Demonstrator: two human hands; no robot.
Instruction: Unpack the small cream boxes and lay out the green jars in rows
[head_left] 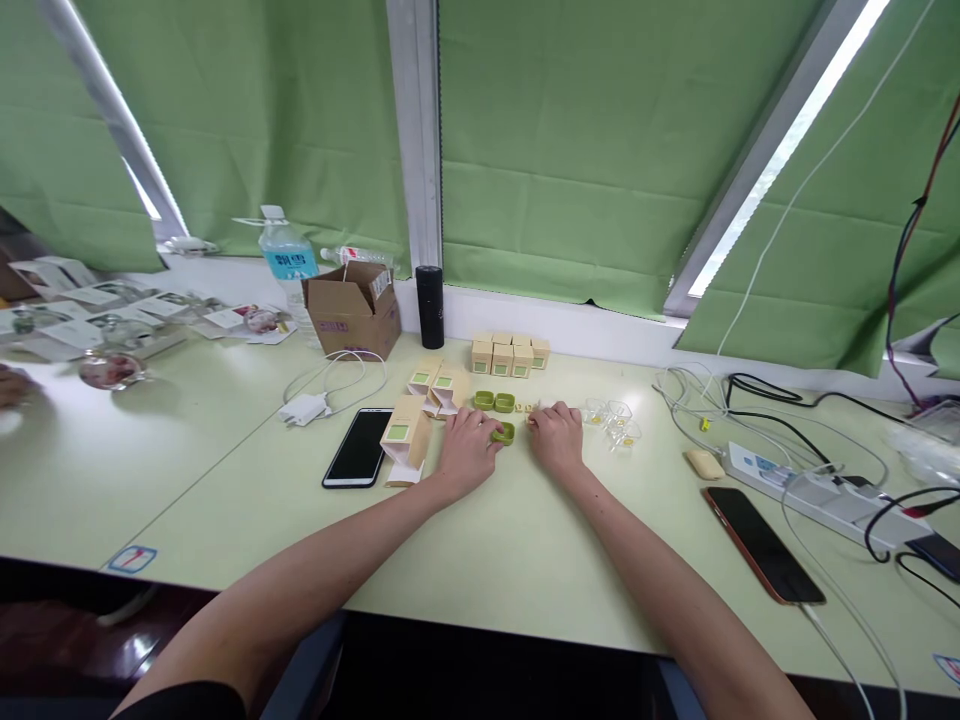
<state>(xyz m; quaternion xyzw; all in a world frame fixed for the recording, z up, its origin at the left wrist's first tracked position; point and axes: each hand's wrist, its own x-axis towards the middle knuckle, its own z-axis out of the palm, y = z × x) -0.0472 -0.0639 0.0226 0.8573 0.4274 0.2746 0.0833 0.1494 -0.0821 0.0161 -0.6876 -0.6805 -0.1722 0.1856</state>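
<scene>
My left hand rests low over the table, its fingers closed on the edge of a small green square cup. Two more green cups stand side by side just beyond it. To the right, my right hand has its fingertips pinched together near a few tiny yellowish pieces; what lies between the fingertips is too small to make out. Several clear plastic cups with yellow marks sit beside my right hand. Left of my left hand, an open kraft paper box stands on the table.
Several small closed boxes line the back near a black bottle and a cardboard carton. A phone lies at left. Another phone, a power strip and cables occupy the right. Another person's hand shows at far left.
</scene>
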